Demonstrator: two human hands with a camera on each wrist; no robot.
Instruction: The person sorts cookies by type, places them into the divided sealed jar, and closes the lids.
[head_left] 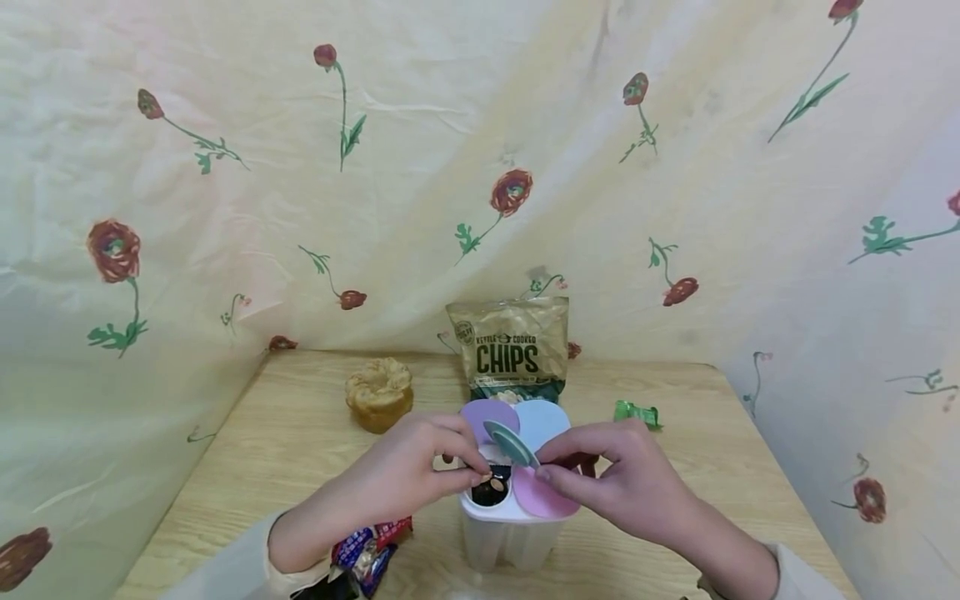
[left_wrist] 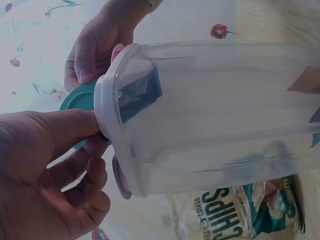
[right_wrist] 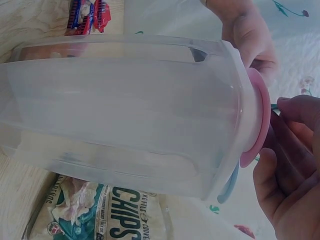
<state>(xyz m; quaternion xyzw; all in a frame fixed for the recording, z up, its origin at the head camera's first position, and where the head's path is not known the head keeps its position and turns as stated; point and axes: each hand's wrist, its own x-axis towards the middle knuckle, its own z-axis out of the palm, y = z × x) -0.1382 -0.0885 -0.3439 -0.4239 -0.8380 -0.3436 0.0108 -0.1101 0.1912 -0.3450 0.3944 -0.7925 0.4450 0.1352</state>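
A clear plastic container (head_left: 501,540) with a white top stands upright on the table. Its top bears a purple lid (head_left: 480,414), a light blue lid (head_left: 545,423) and a pink lid (head_left: 546,498). Between thumb and fingers, my right hand (head_left: 618,475) pinches the raised green lid (head_left: 512,442). At the uncovered round opening, my left hand (head_left: 412,462) pinches a small black packet (head_left: 489,492). Through the clear wall in the left wrist view, the packet's dark lower part (left_wrist: 141,95) hangs inside, just below the rim.
Behind the container stands a bag of chips (head_left: 510,350). A round bread (head_left: 379,394) lies at the back left, and a green wrapped sweet (head_left: 637,414) at the right. Red and blue snack packets (head_left: 369,554) lie near my left forearm. A flowered cloth (head_left: 405,208) hangs behind the table.
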